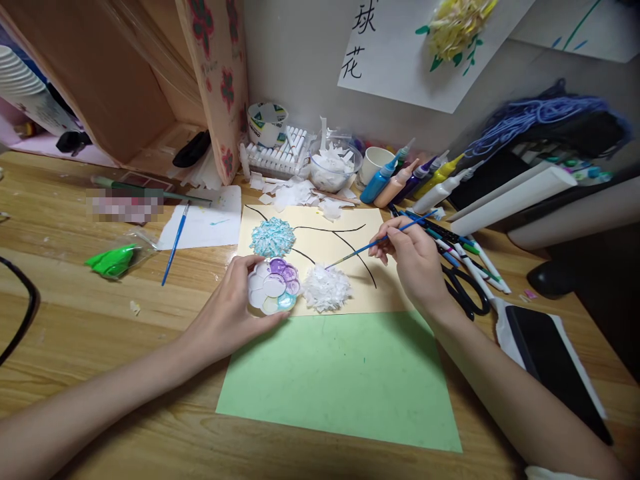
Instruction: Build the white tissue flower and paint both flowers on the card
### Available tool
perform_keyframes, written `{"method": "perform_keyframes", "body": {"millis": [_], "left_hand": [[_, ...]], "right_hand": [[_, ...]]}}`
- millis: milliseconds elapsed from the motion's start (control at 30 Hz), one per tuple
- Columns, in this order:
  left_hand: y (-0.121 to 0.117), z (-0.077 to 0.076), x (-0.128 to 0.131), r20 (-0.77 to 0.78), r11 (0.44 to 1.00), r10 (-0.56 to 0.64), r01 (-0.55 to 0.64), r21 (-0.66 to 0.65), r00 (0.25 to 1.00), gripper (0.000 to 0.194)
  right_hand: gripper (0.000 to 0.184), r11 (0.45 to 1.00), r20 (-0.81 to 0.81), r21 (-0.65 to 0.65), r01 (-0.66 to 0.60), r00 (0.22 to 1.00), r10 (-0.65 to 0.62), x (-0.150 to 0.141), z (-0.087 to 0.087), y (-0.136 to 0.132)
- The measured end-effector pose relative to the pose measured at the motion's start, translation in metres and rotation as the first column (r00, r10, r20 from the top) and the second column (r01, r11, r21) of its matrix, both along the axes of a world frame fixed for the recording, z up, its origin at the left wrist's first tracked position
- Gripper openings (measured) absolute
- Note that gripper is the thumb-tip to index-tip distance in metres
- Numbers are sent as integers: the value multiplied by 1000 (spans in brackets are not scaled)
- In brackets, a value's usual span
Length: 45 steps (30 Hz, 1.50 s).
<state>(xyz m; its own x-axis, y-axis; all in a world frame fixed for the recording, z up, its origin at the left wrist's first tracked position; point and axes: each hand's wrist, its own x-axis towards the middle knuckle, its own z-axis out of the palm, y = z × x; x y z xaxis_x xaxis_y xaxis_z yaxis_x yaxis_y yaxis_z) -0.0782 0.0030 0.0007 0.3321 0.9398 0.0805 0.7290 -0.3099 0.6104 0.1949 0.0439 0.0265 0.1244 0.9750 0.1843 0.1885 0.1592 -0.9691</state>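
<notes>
Currently: one white bloom (327, 290), paper, on the near part of the cream sheet (370, 301), worktop (100, 307) centre; pale almost throughout. One blue bloom (273, 237), far left on the same sheet, already coloured. One brush (357, 252), clamped in the right hand's (413, 263) grip between thumb and fingers, tip at the white bloom's far edge, apparently touching. One palette (274, 287), purple and blue wells, pinched by its rim in the left hand's (227, 303) grip, just left of the white bloom; whether lifted or resting, cannot tell. One green sheet (340, 380), near side. Step, as judged: colouring the white bloom, probably purple. Next move seems to call for light dabs along the paper tips, palette kept close for reloading.
</notes>
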Motion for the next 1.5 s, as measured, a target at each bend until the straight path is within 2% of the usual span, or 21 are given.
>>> {"method": "perform_keyframes", "body": {"millis": [433,967,1133,1500], "left_hand": [[1,0,0,-17,1000,4,-4,-5,1000,73],[-1,0,-1,-13,1000,4,-4,-15,1000,74],[0,0,0,-18,1000,8,-8,-16,1000,73],[0,1,1,-15,1000,14,-14,-17,1000,73]], "right_hand": [[18,996,-98,-89,10,995,-19,2,-1,5],[18,997,-134,-81,17,991,-28,5,-3,9],[18,996,-104,-88,7,994,-16,5,-2,7],[16,1000,-9,-18,-26,1000,26,-3,5,-4]]}}
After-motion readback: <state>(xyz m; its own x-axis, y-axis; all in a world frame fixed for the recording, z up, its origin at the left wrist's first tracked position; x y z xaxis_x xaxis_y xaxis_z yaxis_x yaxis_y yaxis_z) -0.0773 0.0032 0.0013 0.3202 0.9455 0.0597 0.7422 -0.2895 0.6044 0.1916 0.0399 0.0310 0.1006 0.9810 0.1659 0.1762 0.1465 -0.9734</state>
